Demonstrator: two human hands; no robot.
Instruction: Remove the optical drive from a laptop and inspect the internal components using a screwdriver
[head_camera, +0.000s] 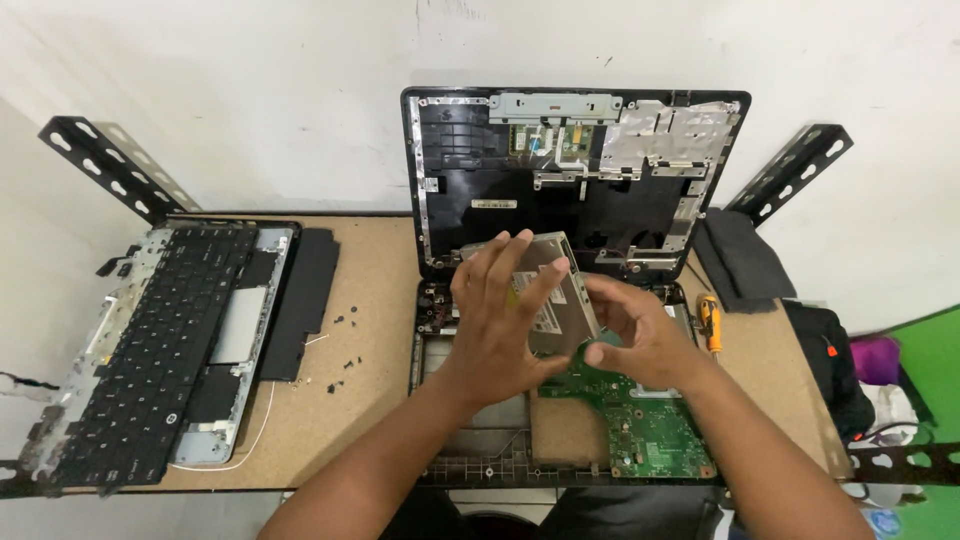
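1. Both hands are up over the gutted laptop base (480, 440), and between them is a flat silver optical drive (553, 300), tilted and lifted clear of the chassis.
2. The left hand (497, 310) lies across the drive's near-left side, fingers spread over its top face, its grip closed on the drive's edge.
3. The right hand (640, 335) comes in from the right, fingers curled round the drive's lower right corner, so that grip is grasping the drive as well.
4. Below the hands, the green motherboard (655, 425) sits in the right part of the base, with an open rectangular bay just left of it.
5. Behind the hands, the black display lid (480, 170) stands upright against the wall, stripped down to metal brackets and foil.
6. On the left of the table (370, 290), a removed keyboard (150, 350) rests on its silver palm-rest frame, with a black panel (300, 300) just beside it.
7. Small black screws (345, 345) lie scattered on the table between the panel and the base.
8. An orange-handled screwdriver (709, 322) lies on the table just right of the right hand.
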